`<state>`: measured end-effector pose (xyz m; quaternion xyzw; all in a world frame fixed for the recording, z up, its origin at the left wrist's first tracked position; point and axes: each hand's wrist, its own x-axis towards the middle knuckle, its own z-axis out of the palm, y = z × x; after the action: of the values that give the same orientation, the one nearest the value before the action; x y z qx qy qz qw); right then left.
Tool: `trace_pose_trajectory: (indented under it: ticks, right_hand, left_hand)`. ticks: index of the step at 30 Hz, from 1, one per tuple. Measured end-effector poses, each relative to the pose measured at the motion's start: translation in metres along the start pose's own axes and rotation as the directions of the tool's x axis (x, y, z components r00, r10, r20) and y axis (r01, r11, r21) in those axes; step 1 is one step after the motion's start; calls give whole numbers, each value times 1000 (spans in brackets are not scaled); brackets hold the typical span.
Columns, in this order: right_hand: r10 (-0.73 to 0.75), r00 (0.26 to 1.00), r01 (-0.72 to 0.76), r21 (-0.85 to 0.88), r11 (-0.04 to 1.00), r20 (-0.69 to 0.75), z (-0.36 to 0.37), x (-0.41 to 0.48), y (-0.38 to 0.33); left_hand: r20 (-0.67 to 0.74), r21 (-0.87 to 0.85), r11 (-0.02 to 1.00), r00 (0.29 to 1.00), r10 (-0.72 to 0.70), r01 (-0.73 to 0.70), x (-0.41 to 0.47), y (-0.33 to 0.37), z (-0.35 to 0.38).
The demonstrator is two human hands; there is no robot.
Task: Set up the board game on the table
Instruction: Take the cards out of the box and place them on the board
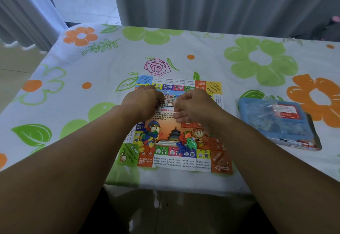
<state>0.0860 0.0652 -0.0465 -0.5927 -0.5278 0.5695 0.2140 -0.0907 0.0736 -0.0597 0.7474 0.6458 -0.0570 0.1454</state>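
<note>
A colourful paper game board (184, 160) lies flat on the flowered tablecloth near the front edge. My left hand (142, 98) and my right hand (193, 105) hover close together over the board's upper middle, knuckles up and fingers curled. What lies under the fingers is hidden. A heap of small multicoloured plastic pieces (148, 139) sits on the board's lower left. Blue, green and red pawns (185, 144) and a small die (192, 139) lie near the lower middle.
A blue game box (276, 123) with a crumpled clear plastic bag on top rests on the table to the right of the board. Grey curtains hang behind the table's far edge. The table's left edge drops to a tiled floor.
</note>
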Motion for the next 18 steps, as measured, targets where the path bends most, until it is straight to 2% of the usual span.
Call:
trace_pose_trajectory:
  ticks: [14, 18]
  right_hand:
    - [-1, 1000, 1, 21, 1000, -23, -24, -9, 3]
    - [1, 999, 0, 22, 1000, -41, -38, -14, 7]
  left_hand:
    - [0, 20, 996, 996, -92, 92, 3, 17, -9]
    - [-28, 108, 986, 992, -125, 127, 4, 43, -17]
